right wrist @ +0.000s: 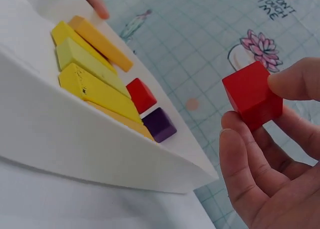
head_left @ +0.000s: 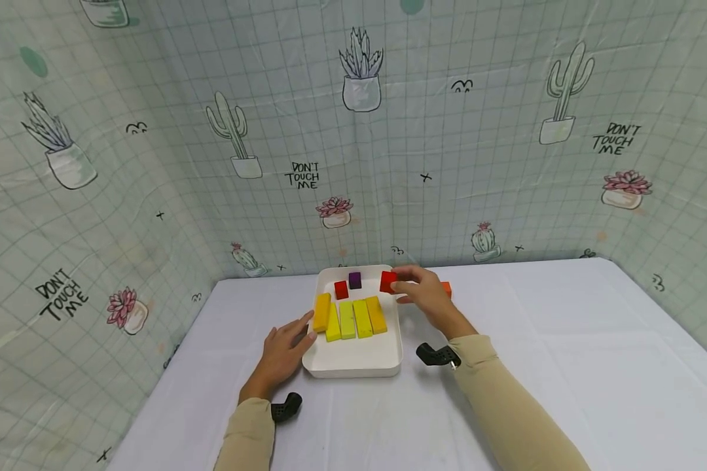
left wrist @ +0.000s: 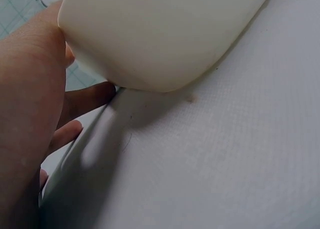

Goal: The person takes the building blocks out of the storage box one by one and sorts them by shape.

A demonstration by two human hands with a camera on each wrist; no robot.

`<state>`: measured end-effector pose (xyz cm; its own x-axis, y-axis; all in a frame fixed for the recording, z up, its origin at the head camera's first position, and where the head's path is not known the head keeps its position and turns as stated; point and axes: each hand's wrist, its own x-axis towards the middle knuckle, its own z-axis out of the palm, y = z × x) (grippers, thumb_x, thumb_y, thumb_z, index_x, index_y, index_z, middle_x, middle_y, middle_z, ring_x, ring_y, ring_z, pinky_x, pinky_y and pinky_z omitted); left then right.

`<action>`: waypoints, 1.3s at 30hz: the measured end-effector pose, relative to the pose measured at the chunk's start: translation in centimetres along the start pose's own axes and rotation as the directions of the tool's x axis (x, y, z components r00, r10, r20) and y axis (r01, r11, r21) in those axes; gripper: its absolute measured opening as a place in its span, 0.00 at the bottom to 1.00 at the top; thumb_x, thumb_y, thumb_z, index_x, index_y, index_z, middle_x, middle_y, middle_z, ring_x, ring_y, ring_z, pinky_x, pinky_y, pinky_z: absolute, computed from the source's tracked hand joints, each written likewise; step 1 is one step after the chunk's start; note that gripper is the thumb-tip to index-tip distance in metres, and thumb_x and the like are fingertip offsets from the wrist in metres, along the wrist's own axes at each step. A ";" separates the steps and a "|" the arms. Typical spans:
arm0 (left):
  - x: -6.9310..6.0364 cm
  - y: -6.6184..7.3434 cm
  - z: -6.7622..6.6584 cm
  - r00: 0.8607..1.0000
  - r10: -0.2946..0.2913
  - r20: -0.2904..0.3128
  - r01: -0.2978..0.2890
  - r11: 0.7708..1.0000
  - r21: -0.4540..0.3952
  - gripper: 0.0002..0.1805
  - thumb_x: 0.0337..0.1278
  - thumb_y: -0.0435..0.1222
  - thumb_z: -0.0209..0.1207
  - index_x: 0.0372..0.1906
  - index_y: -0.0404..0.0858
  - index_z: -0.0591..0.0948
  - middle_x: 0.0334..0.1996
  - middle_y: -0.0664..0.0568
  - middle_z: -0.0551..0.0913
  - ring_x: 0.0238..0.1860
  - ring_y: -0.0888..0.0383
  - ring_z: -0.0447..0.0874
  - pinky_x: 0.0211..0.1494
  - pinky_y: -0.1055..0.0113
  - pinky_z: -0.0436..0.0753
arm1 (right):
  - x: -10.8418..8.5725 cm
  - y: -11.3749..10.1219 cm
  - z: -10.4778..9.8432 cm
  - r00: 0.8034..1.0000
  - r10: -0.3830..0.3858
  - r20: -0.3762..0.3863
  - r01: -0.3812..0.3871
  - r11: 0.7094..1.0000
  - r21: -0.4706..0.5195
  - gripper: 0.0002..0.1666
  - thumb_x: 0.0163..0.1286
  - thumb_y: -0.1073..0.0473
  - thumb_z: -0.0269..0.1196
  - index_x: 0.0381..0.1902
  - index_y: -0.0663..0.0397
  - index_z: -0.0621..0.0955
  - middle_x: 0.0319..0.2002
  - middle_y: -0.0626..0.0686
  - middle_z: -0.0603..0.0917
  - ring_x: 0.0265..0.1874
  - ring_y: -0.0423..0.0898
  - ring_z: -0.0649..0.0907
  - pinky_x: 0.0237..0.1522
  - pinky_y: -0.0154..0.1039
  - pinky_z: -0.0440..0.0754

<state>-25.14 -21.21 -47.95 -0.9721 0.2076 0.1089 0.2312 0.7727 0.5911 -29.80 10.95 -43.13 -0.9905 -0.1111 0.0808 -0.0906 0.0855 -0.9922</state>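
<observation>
The tray (head_left: 353, 363) serves as the clock dial, seen from the head. The right hand (head_left: 427, 297), at half past two, pinches a red cube (head_left: 388, 282) between thumb and fingertips near the rim at half past one. The left hand (head_left: 283, 350), at eight o'clock, rests loosely spread against the tray's side. Inside lie a second red cube (head_left: 341, 290) at eleven, a purple cube (head_left: 355, 280) at twelve and a central row of five yellow blocks (head_left: 362, 318). Principal hazards: a slackened pinch could drop the held cube onto the rim or bench (head_left: 536, 327); a low reach could knock the wall; pressure from the left hand could shift the tray and jostle the row. An orange block (head_left: 447, 288), mostly hidden behind the right hand, probably sits on the bench. Lettering: the backdrop (head_left: 389, 150) repeats "DON'T TOUCH ME" at nine, eleven and two o'clock; no brand is legible.
</observation>
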 end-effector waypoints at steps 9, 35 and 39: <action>-0.3 0.0 -0.1 1.000 -0.011 0.001 0.011 1.000 0.003 0.31 0.75 0.51 0.50 0.78 0.49 0.63 0.69 0.44 0.73 0.74 0.39 0.58 0.75 0.36 0.38 | -0.9 -0.2 -1.0 1.000 -0.027 0.000 0.027 0.998 -0.054 0.23 0.71 0.59 0.62 0.61 0.61 0.77 0.57 0.60 0.79 0.50 0.56 0.82 0.48 0.43 0.86; -0.4 0.1 0.0 1.000 -0.022 0.022 0.022 1.000 -0.002 0.32 0.75 0.52 0.50 0.79 0.50 0.62 0.70 0.44 0.72 0.74 0.39 0.57 0.76 0.36 0.37 | -1.6 0.2 -6.0 0.998 -0.012 -0.055 0.008 0.996 -0.084 0.26 0.72 0.57 0.61 0.64 0.62 0.76 0.61 0.62 0.76 0.53 0.59 0.82 0.48 0.41 0.86; -0.3 0.2 0.0 1.000 -0.019 0.019 0.020 1.000 -0.007 0.32 0.75 0.52 0.50 0.79 0.50 0.62 0.69 0.45 0.73 0.74 0.40 0.57 0.75 0.36 0.36 | -1.9 0.4 -7.1 0.997 -0.010 -0.081 0.002 0.995 -0.099 0.26 0.72 0.57 0.62 0.65 0.61 0.76 0.61 0.62 0.76 0.53 0.56 0.81 0.52 0.41 0.84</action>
<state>-24.84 -21.14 -47.90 -0.9756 0.2037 0.0824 0.2119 0.7725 0.5987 -28.68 18.18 -42.99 -0.9947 -0.0317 0.0982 -0.1024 0.1833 -0.9777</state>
